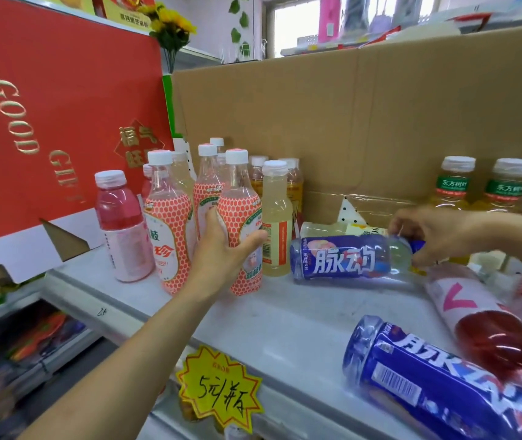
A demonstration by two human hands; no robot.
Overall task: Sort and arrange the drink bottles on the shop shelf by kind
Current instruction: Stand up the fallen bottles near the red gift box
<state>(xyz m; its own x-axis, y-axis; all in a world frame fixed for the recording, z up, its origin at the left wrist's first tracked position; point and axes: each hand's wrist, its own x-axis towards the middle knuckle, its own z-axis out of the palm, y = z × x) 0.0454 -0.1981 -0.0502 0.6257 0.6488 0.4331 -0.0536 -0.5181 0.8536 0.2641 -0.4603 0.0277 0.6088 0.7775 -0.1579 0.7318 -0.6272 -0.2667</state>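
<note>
Left hand grips 1 orange-dotted bottle; right hand pinches the lying blue bottle, whose swing could topple the pale yellow bottle.

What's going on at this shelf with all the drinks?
A person is sorting drinks on a shelf. The left hand grips an upright orange-dotted bottle among others standing. The right hand holds the cap end of a blue bottle lying on its side. A second blue bottle and a red bottle lie nearer, not yet stood up.
</note>
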